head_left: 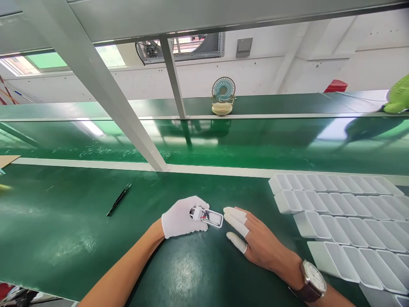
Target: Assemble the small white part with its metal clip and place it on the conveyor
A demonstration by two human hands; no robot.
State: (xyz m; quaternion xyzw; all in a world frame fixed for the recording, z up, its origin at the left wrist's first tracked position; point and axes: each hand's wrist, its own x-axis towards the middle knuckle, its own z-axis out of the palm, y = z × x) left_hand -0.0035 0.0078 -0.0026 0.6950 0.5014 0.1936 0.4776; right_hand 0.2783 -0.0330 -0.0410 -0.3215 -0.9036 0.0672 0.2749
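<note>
My left hand [183,217], in a white glove, is closed around a small white device [212,218] with an open rectangular housing. Red and dark wires show inside it, and a white block sits at its end nearest my palm. What kind of device it is I cannot tell. Just right of it, my right hand [247,232] holds nothing, its fingers stretched out and apart. Pale finger cots cover its thumb and two fingers, and the fingertips stop close to the housing's right end. Black tweezers [119,200] lie on the green table [137,238] to the left.
Several rows of white open-topped parts [338,230] fill the table's right side. A slanted grey post [118,106] meets the white strip behind my hands. A small fan [223,96] stands on the back shelf, and a green object [398,96] is at the far right.
</note>
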